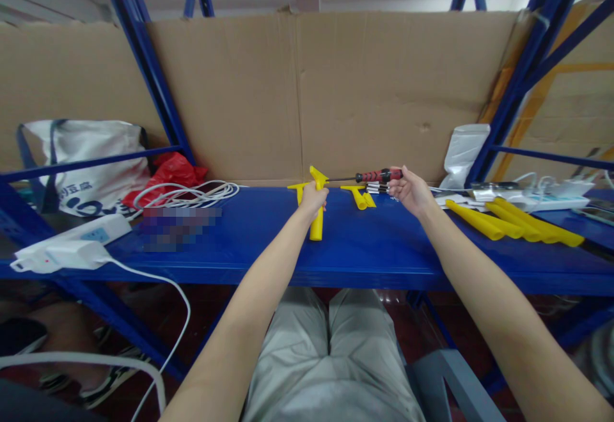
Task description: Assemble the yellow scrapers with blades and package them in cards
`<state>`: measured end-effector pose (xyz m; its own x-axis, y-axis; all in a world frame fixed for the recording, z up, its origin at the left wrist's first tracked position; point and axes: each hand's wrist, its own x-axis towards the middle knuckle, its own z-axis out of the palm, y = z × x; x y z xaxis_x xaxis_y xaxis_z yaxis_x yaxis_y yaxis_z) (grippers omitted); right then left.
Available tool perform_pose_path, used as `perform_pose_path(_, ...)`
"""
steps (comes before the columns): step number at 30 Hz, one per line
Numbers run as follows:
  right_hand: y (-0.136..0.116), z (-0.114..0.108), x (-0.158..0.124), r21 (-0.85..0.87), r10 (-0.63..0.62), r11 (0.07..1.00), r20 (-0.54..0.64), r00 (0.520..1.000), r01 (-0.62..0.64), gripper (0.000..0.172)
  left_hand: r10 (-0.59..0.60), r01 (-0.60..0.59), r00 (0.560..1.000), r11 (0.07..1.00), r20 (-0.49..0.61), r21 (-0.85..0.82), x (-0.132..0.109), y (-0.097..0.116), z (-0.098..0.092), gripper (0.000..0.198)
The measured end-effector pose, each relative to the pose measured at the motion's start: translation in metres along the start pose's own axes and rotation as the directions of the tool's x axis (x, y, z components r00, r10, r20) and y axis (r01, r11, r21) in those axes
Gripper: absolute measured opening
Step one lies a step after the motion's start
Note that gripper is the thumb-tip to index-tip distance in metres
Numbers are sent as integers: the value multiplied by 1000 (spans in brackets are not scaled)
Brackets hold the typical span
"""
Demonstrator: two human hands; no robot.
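Note:
My left hand (pixel 315 199) is wrapped round a yellow plastic handle (pixel 316 227) with a flared head, held upright above the blue shelf. In my right hand (pixel 409 190) is a red and black screwdriver (pixel 377 176), gripped by the end of its handle and lying level. Its thin shaft points left and reaches the head of the yellow handle; whether the tip touches a screw is too small to tell. Behind my left hand lies another yellow T-shaped piece (pixel 298 188). Between my hands rests a further yellow T-shaped piece (pixel 359 197), with small metallic rods (pixel 378 187) close by.
Several yellow tapered tubes (pixel 515 220) lie at the right beside a power strip (pixel 556 202). A white pouch (pixel 464 153) leans on the cardboard. Coiled white cable (pixel 201 193), a red bag (pixel 167 176), a cloth bag (pixel 96 166) and white adapters (pixel 71 246) occupy the left.

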<state>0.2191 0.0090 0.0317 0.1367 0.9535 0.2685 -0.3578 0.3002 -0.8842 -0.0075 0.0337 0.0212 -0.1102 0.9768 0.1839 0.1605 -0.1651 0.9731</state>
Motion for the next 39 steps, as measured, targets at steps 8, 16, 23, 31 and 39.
perform_pose_path(8,2,0,-1,-16,-55,998,52,997,55,24,-8,8,1000,1000,-11,20,0,-2,0,14)
perform_pose_path(16,2,-3,1,-13,-2,1000,42,999,2,31,5,-5,1000,1000,-8,1,-2,-1,0,13)
perform_pose_path(23,-2,-2,-3,-19,37,999,71,997,-36,21,4,-4,1000,1000,1,15,-4,1,0,13)
perform_pose_path(31,-2,2,-4,29,6,1000,64,998,-8,18,13,-13,1000,1000,5,21,-4,0,-1,12)
perform_pose_path(39,0,-2,-2,-22,-42,999,115,993,45,32,9,-9,1000,999,-7,36,-2,0,-1,10)
